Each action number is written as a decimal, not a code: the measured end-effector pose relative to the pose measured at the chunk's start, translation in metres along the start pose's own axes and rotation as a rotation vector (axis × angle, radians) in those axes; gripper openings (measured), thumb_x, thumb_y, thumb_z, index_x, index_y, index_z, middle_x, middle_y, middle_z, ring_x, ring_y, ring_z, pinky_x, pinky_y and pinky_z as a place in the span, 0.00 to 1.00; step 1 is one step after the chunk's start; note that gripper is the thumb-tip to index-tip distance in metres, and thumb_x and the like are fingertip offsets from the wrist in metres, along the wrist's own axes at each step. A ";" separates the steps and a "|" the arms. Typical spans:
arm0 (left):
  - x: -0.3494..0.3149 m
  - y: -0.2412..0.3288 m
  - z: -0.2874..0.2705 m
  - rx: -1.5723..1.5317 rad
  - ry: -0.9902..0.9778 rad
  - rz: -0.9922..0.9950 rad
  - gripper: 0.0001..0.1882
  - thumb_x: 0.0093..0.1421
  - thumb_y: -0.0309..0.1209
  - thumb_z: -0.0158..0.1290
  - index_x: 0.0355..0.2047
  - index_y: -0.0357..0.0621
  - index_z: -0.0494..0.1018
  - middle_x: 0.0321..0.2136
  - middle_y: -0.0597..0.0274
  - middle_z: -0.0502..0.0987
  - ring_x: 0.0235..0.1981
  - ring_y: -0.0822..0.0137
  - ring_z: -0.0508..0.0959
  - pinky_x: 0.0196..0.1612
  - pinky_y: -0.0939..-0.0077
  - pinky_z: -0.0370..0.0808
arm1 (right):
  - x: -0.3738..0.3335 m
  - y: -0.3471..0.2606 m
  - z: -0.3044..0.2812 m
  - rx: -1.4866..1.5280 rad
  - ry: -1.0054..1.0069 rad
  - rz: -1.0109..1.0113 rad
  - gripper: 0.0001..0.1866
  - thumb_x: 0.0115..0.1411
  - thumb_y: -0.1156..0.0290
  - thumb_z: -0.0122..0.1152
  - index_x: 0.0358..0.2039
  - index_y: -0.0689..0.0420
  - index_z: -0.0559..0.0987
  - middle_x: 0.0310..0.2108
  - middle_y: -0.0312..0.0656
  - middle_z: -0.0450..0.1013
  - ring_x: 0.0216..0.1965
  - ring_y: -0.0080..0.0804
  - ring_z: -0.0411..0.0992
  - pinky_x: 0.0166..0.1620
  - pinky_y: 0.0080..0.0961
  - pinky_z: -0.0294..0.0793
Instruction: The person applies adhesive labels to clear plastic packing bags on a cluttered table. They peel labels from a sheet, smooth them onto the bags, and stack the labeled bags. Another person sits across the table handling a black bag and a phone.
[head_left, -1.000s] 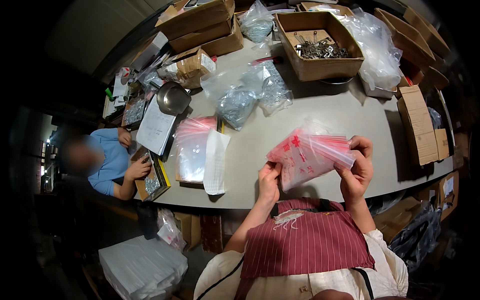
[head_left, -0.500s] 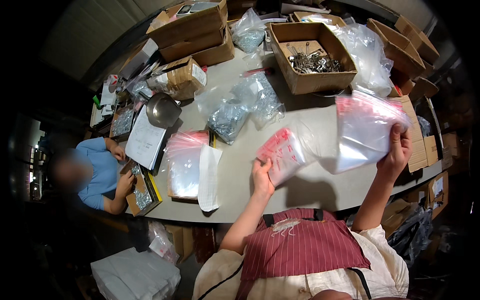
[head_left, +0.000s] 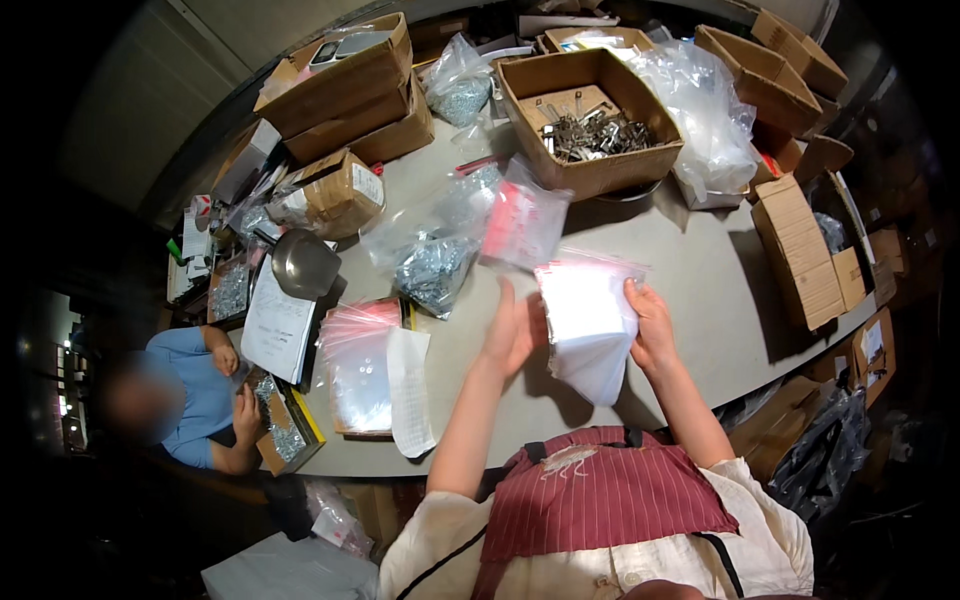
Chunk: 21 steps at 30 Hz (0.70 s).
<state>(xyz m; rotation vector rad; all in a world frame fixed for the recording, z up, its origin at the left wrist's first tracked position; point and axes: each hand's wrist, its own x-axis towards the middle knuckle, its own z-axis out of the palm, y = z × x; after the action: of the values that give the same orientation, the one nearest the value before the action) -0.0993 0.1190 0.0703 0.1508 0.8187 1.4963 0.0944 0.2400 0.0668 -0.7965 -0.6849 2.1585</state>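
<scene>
A stack of clear zip bags (head_left: 592,325) with reddish top edges is held up above the near middle of the table. My right hand (head_left: 652,322) is closed on its right edge, the thumb on top. Just off the stack's left side is my left hand (head_left: 515,325), fingers stretched out, palm turned toward the bags; whether its fingertips touch them is hard to tell. Beyond the stack, a clear bag with red print (head_left: 522,212) rests against plastic bags of small metal parts (head_left: 437,268).
At the left lies a pile of zip bags (head_left: 362,375) beside a paper strip (head_left: 408,390). A metal scoop (head_left: 305,263) rests on papers (head_left: 280,325). A co-worker in blue (head_left: 200,400) handles small parts. A cardboard box (head_left: 590,175) of metal clips stands at the back.
My left hand has let go of the red-printed bag, which now lies farther back. My right hand has brought the zip bags leftward, in front of me.
</scene>
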 end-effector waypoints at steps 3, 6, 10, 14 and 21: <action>-0.063 -0.012 -0.024 0.293 -0.031 -0.031 0.33 0.70 0.49 0.49 0.64 0.35 0.64 0.55 0.54 0.77 0.54 0.61 0.78 0.58 0.64 0.74 | -0.001 0.026 0.008 -0.035 -0.009 0.083 0.17 0.73 0.65 0.54 0.52 0.66 0.74 0.46 0.45 0.78 0.45 0.33 0.78 0.50 0.32 0.79; -0.104 -0.017 -0.010 0.503 0.084 0.100 0.28 0.66 0.35 0.58 0.62 0.36 0.65 0.53 0.56 0.78 0.51 0.63 0.80 0.55 0.64 0.75 | 0.003 0.054 0.014 -0.179 -0.066 0.074 0.18 0.71 0.64 0.58 0.52 0.65 0.74 0.45 0.45 0.78 0.44 0.32 0.78 0.48 0.30 0.79; -0.098 -0.042 -0.079 1.093 0.529 0.047 0.32 0.60 0.31 0.62 0.61 0.32 0.64 0.47 0.40 0.80 0.45 0.47 0.82 0.50 0.57 0.77 | 0.039 0.101 -0.006 -1.207 -0.183 -0.211 0.22 0.63 0.66 0.64 0.52 0.66 0.72 0.45 0.50 0.74 0.42 0.40 0.76 0.48 0.32 0.76; -0.106 -0.055 -0.052 1.614 0.916 0.111 0.32 0.59 0.33 0.61 0.61 0.34 0.66 0.54 0.38 0.75 0.54 0.41 0.76 0.54 0.49 0.73 | 0.030 0.098 0.000 -1.528 -0.311 -0.758 0.29 0.54 0.73 0.66 0.56 0.64 0.69 0.56 0.55 0.66 0.51 0.54 0.70 0.52 0.39 0.73; -0.075 -0.107 -0.070 2.048 0.426 0.802 0.29 0.64 0.32 0.55 0.64 0.36 0.65 0.64 0.47 0.66 0.67 0.47 0.63 0.68 0.50 0.59 | 0.086 0.112 0.027 -1.582 -0.306 -0.777 0.18 0.52 0.72 0.69 0.46 0.57 0.81 0.45 0.46 0.76 0.50 0.50 0.71 0.55 0.42 0.68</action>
<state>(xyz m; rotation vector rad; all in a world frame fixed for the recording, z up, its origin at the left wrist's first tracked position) -0.0416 0.0101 -0.0120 1.8481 2.5571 0.6885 -0.0218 0.2334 -0.0181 -0.6532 -2.4294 0.7031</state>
